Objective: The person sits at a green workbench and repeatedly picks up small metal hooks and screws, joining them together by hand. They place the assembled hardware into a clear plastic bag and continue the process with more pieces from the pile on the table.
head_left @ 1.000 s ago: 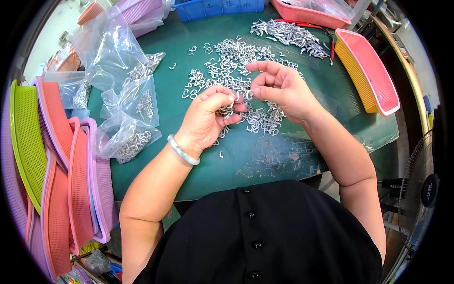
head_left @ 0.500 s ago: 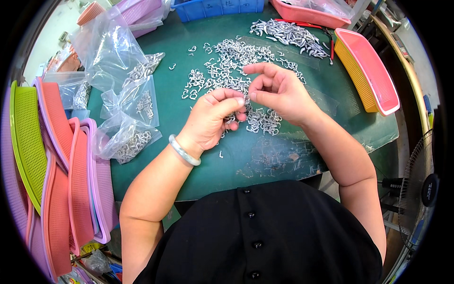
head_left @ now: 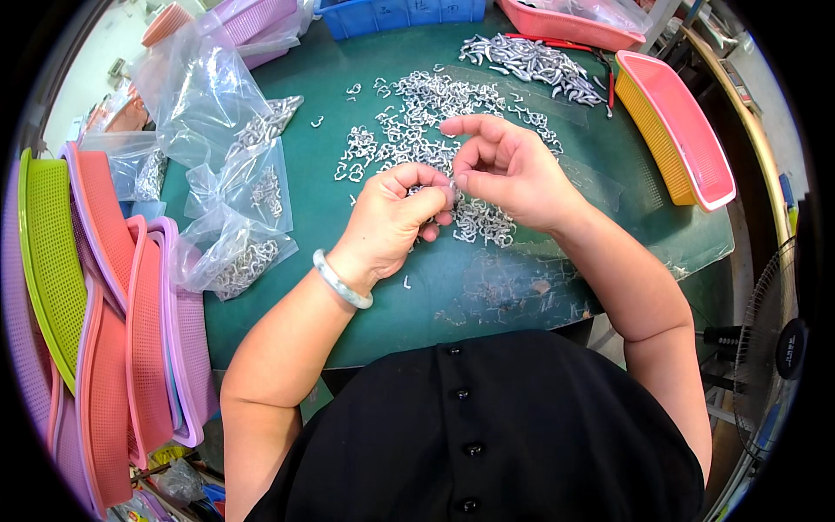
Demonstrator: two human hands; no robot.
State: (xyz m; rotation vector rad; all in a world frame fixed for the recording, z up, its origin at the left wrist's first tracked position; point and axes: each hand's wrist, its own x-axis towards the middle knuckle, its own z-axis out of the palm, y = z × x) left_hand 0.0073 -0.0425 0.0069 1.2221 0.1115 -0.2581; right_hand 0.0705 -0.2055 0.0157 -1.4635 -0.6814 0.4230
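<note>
Over a spread pile of small silver curved metal hooks point(head_left: 444, 96), my two hands meet at the fingertips. My left hand point(head_left: 396, 217), with a pale bangle point(head_left: 341, 280) at its wrist, is closed: thumb and forefinger pinch together, the other fingers curled under. My right hand point(head_left: 513, 174) comes in from the right, its thumb tip against the left fingertips and its forefinger arched above them. Whatever sits between the fingertips is too small and covered to make out. More hooks point(head_left: 480, 222) lie just below my right hand on the green tabletop point(head_left: 409, 322).
Clear bags of metal pieces point(head_left: 243, 265) lie at the left, beside stacked plastic baskets point(head_left: 104, 348). Longer silver pieces point(head_left: 535, 65) are heaped at the back right near red-handled pliers point(head_left: 609, 83). A pink-and-yellow basket point(head_left: 674, 130) stands at right, a blue crate point(head_left: 400, 17) behind.
Both hands stay at nearly the same spot over the pile. The right fingers have shifted slightly left, and the left hand has moved very slightly.
</note>
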